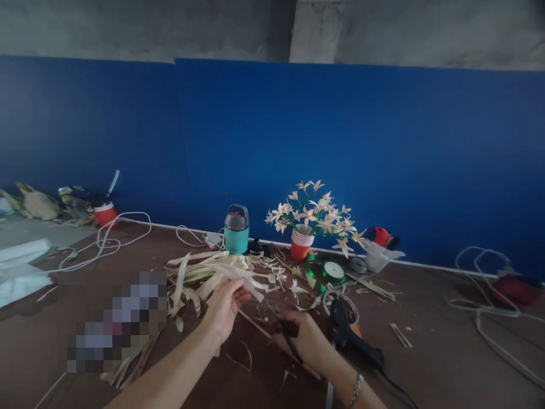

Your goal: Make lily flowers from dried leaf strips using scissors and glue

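Note:
My left hand (230,304) pinches a pale dried husk strip (251,287) between thumb and fingers, over the middle of the pile. My right hand (302,338), to the right and a little nearer, is closed on black-handled scissors (292,342); their thin blades point toward the husk strip and are hard to make out. Beneath and behind my left hand lie loose dried husks (200,267). Several small cut husk flowers (279,276) are scattered just beyond my hands. A black glue gun (353,338) rests right of my right hand.
Husk flowers on green stems stand in red paper cups (301,244) at the back. Nearby are a teal flask (237,230), a green ribbon spool (333,271) and a plastic container (378,257). White cables (106,241) run left; another cable loops right. A blue panel (340,125) borders the brown table.

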Motion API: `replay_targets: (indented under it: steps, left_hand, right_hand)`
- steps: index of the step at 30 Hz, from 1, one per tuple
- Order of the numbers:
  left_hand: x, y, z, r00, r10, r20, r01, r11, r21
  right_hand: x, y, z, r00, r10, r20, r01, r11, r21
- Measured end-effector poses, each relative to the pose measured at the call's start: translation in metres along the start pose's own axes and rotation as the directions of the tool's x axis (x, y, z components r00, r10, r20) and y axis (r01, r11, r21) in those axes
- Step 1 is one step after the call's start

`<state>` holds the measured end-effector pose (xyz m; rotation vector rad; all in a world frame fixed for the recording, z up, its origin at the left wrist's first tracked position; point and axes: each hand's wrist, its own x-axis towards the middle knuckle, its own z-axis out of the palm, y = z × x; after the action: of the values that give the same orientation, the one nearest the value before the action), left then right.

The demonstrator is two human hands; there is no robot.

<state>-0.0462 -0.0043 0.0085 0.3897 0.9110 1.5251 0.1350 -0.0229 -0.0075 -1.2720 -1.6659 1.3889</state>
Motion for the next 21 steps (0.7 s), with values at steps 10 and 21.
replay_targets:
  steps: [10,21]
  left_hand:
    - [-0.008,-0.010,0.001,0.984,-0.156,0.086,0.149,0.985,0.088]
    - [-0.011,-0.013,0.001,0.987,-0.108,0.119,0.088,0.982,0.168]
  right_hand:
    - [0.001,-0.008,0.001,0.993,0.094,-0.073,-0.025,0.766,0.643]
    - [0.006,-0.001,-0.002,0.976,0.119,-0.183,0.016,0.798,0.602]
